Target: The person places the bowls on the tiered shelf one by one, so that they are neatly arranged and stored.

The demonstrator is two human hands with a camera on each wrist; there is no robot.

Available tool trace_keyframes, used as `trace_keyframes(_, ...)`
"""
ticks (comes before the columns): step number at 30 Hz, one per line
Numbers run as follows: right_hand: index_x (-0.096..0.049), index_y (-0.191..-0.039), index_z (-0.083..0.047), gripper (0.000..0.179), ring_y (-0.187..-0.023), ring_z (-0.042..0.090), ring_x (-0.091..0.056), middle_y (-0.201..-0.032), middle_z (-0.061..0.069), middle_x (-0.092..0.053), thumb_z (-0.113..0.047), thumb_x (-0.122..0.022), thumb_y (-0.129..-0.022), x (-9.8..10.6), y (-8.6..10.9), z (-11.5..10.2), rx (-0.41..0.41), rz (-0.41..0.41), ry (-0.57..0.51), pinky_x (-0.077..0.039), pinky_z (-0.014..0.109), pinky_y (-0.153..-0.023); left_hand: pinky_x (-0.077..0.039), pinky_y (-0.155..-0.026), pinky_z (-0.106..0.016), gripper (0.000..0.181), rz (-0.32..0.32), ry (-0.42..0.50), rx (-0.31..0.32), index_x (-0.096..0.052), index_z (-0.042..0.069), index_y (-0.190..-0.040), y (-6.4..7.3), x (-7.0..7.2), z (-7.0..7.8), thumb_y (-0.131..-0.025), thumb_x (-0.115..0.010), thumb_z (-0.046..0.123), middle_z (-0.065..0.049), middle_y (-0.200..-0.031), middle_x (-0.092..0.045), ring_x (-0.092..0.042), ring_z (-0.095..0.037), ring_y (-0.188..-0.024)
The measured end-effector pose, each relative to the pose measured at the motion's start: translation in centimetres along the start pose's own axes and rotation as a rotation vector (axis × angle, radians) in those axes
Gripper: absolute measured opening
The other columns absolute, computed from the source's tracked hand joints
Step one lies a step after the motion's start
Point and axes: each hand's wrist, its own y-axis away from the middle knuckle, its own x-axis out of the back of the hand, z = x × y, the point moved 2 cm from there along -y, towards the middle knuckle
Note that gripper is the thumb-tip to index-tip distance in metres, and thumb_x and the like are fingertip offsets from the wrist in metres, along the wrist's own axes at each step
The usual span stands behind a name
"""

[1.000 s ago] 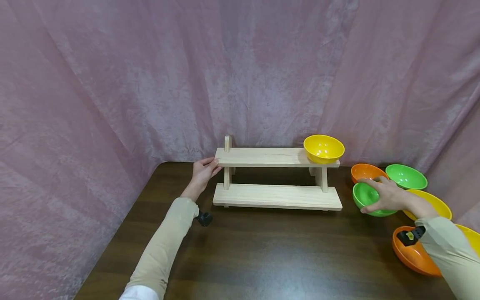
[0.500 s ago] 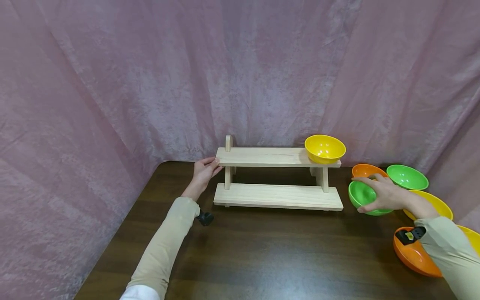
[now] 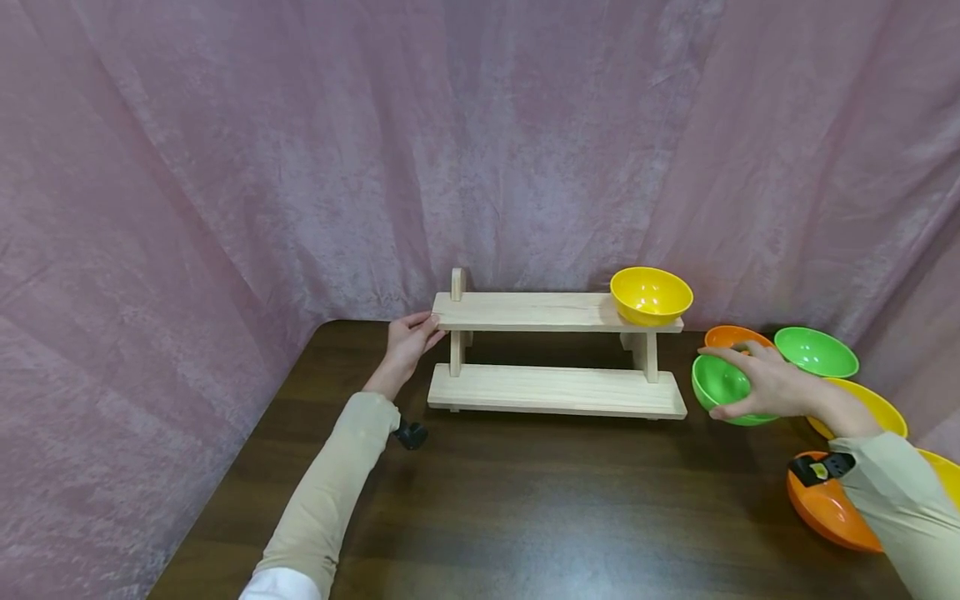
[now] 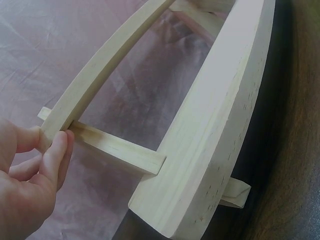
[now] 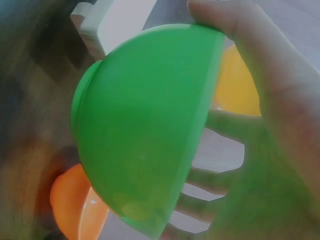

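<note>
A two-tier wooden shelf rack (image 3: 517, 311) stands on the dark table. My left hand (image 3: 407, 346) pinches the left end of its upper board; the left wrist view shows thumb and fingertips on the board's end (image 4: 55, 122). To the right of the rack, my right hand (image 3: 776, 385) holds a green bowl (image 3: 717, 385) by its rim. In the right wrist view the thumb is at one side of the rim and the fingers reach along the other. A yellow bowl (image 3: 649, 296) sits on the right end of the upper board.
Behind the right hand are an orange bowl (image 3: 731, 336) and a second green bowl (image 3: 816, 352). A yellow bowl (image 3: 873, 406) lies under the right wrist, with a larger orange bowl (image 3: 828, 508) nearer me. A pink curtain (image 3: 480, 150) hangs behind the table.
The right hand has moved the green bowl a little to the left and up, toward the rack's right end. The left hand keeps its place on the upper board.
</note>
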Motion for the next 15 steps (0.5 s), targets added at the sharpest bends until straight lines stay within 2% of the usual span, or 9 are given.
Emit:
trace_keyframes(5, -0.046, -0.136, -0.013, 0.087, -0.115, 0.048, -0.042, -0.128, 0.028, -0.05, -0.053, -0.082, -0.067, 0.2, 0.1, -0.4, 0.003, 0.004, 0.001, -0.046, 0.07, -0.083, -0.058, -0.087, -0.018, 0.044, -0.008, -0.003, 0.004, -0.042, -0.012, -0.137, 0.0, 0.0, 0.0, -0.098, -0.053, 0.003, -0.028, -0.136, -0.046, -0.058, -0.023, -0.111)
trace_keyframes(15, -0.048, -0.134, -0.015, 0.088, -0.113, 0.041, -0.042, -0.125, 0.023, -0.054, -0.053, -0.085, -0.064, 1.1, 0.2, -1.5, 0.059, 0.055, -0.014, -0.045, 0.061, -0.084, -0.058, -0.088, -0.019, 0.044, -0.007, -0.002, 0.0, -0.043, -0.013, -0.137, 0.0, -0.1, 0.0, -0.098, -0.053, 0.003, -0.028, -0.136, -0.046, -0.059, -0.021, -0.109)
